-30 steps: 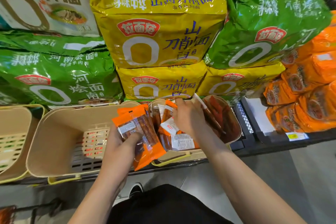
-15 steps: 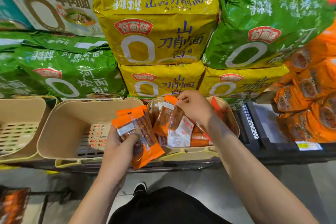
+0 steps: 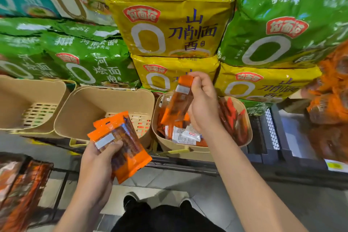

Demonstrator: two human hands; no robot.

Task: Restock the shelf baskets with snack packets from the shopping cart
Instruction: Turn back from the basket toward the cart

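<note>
Snack packets, orange plastic with clear windows showing dark strips, are in both hands. Left hand [image 3: 98, 164] holds a small stack of these orange packets [image 3: 120, 145], thumb pressed over the white label on the top one; its grip is closed round the stack, which sits in front of the lower edge of the middle beige plastic basket [image 3: 84, 111]. Right hand [image 3: 203, 105] pinches a single narrow orange packet [image 3: 178, 100] by its top end between thumb and fingers, the packet hanging above the right-hand beige basket [image 3: 246, 118]. That basket holds a loose pile of orange and red packets with a few white sachets [image 3: 185, 134]. The middle basket shows its slotted floor; a third beige basket [image 3: 30, 98] stands to its left on the same shelf. Behind the baskets, large yellow noodle bags [image 3: 169, 30] and green noodle bags [image 3: 90, 58] are stacked. Orange bagged goods [image 3: 331, 88] lie at the right. At lower left, blurred, orange packets [image 3: 18, 190] sit within a dark wire frame. Dark shoes [image 3: 131, 199] stand on the grey floor.
</note>
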